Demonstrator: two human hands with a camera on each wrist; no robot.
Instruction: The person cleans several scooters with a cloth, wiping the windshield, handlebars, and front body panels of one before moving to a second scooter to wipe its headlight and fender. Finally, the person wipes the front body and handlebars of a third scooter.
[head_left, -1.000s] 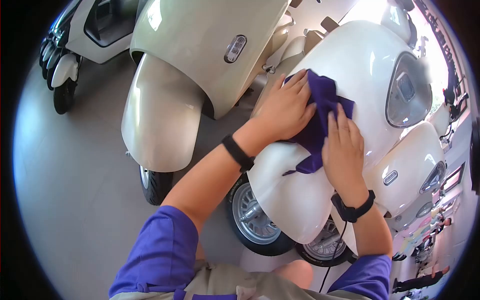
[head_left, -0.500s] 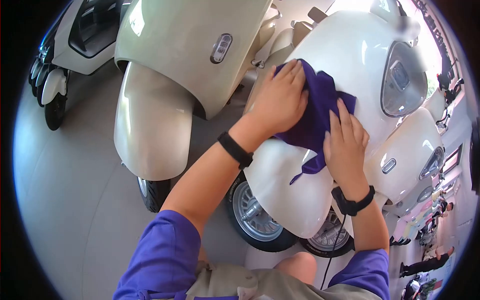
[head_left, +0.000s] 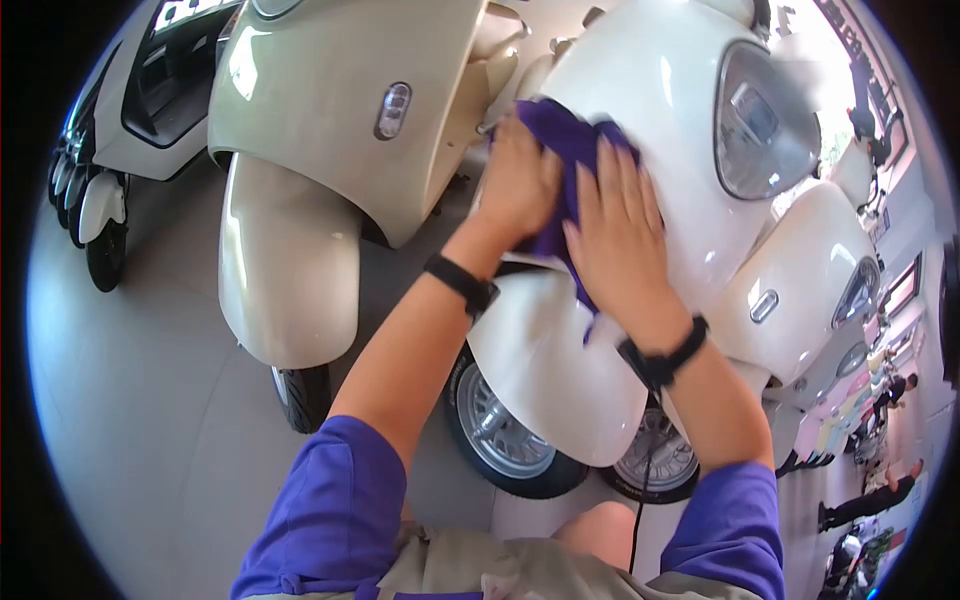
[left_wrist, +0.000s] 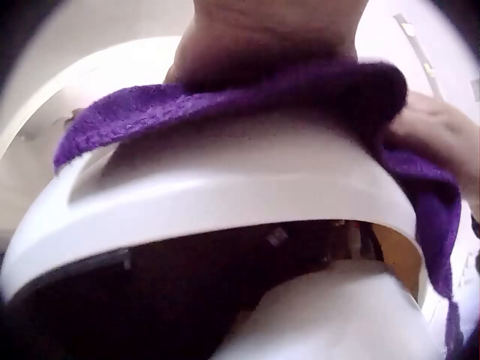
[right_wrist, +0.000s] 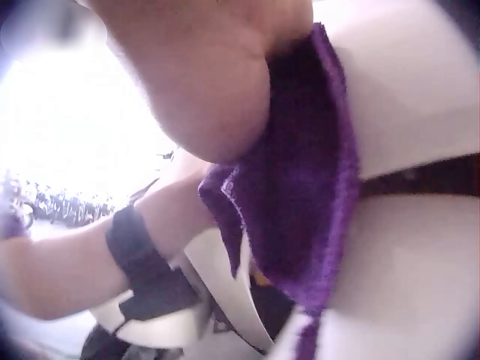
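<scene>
On white scooter [head_left: 660,90]: unlabelled purple cloth [head_left: 560,130]

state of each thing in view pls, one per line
Purple terry cloth: bunched, pressed flat on the scooter's front panel under both hands.
Left hand: fingers straight, pressing the cloth.
Right hand: fingers straight, flat on the cloth.
Glossy white scooter: parked, headlight unlit.
Cream beige scooter: parked alongside, untouched.

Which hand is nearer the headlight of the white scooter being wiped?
Right. The right hand presses the purple cloth flat on the front panel just beside the headlight. The left hand presses the cloth further out, on the side away from the headlight.
</scene>
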